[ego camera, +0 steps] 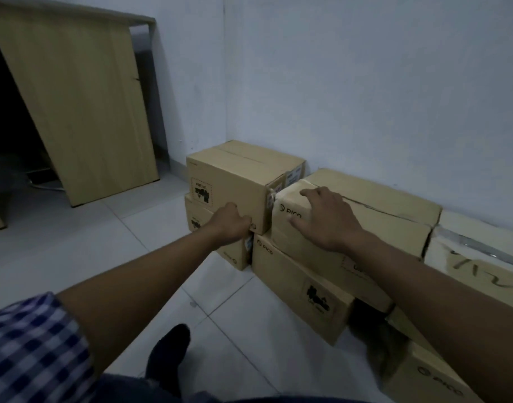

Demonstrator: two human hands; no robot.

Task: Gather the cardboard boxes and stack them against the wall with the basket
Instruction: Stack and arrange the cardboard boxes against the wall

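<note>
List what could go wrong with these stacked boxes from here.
1. The top corner box sits skewed, overhanging the box under it. The left hand grips its lower front corner, and a hard pull might tip it off.
2. The right hand lies flat on the dented PICO box, whose front top edge is crushed. Pressing down could buckle it further.
3. The bottom PICO box angles out from the wall, so the stack above may rest unevenly.

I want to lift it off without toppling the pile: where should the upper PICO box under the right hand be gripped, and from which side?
Probably by its two short ends, from above and in front. The upper PICO box lies long along the wall, its left end butts the top corner box, and the right hand only rests on its top corner there. Slide it out first.
</note>
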